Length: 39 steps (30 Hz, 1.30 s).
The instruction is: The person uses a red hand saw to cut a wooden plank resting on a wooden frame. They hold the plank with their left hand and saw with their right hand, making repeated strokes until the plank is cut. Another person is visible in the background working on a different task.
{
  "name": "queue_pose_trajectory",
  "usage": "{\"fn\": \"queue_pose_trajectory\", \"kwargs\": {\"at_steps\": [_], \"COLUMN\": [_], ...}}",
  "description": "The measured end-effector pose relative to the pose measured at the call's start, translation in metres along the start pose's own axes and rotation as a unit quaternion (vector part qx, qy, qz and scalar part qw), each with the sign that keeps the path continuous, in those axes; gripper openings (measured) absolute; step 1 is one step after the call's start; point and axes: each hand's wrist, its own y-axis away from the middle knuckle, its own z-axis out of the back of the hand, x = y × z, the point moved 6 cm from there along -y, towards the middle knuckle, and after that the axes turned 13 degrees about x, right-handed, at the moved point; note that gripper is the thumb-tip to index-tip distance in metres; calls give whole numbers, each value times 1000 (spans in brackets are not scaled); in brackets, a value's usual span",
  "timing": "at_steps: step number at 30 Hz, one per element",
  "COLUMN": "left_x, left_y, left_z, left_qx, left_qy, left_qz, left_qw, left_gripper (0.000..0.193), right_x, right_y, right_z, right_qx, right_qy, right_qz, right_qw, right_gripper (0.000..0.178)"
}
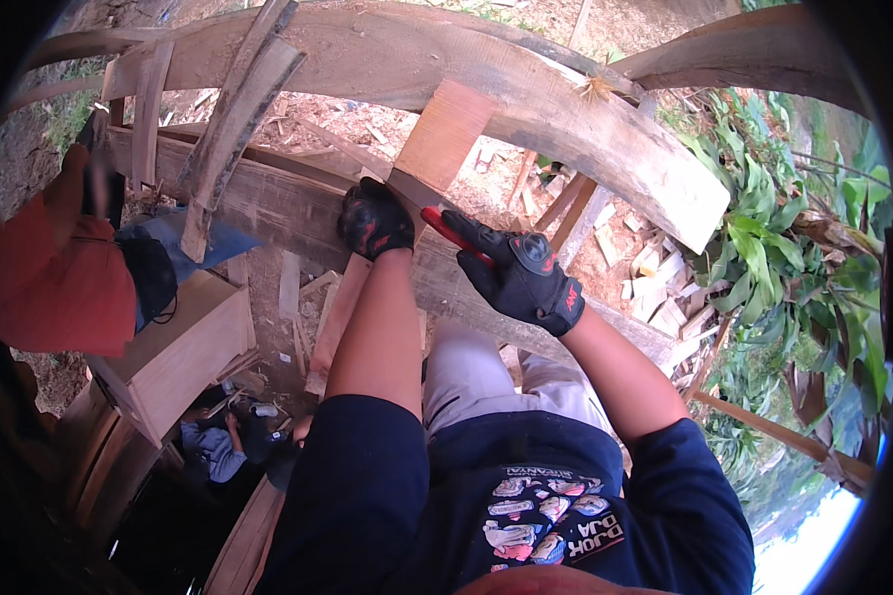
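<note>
A light wooden board [448,131] lies across two long timbers, its near end between my hands. My left hand [375,219], in a black glove with red marks, is closed at the board's left near edge. Whether its fingers hold more than that edge is hidden. My right hand [519,268], gloved alike, is wrapped round a slim red tool [450,230], with the index finger stretched along it. The tool's tip points at the board's near end, beside a dark grey strip [417,191]. The tool's kind does not show.
The near timber [278,203] and a thick curved plank [367,55] form the bench, with slats [238,119] leaning left. Offcuts [665,288] cover the ground. A person in orange [60,273] stands left near a wooden box [184,347]; another person [213,446] is lower left. Plants [764,238] grow right.
</note>
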Motion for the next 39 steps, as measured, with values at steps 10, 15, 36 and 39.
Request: {"fn": "queue_pose_trajectory", "kwargs": {"at_steps": [10,15,36,39], "left_x": [9,7,26,30], "left_y": [-3,3,6,-8], "left_z": [-13,1,27,39], "left_qx": [-21,-17,155,287], "left_qy": [92,110,96,32], "left_qz": [25,23,-164,-240], "left_qw": [995,994,970,927], "left_gripper": [44,42,75,98], "right_x": [74,81,20,28], "right_y": [-81,-99,-15,-19], "right_z": [13,9,-13,-6], "right_qx": [72,62,25,22], "right_qy": [136,115,135,103], "right_qz": [-50,-64,-136,-176], "right_qw": [987,989,981,979], "right_gripper": [45,37,52,51]}}
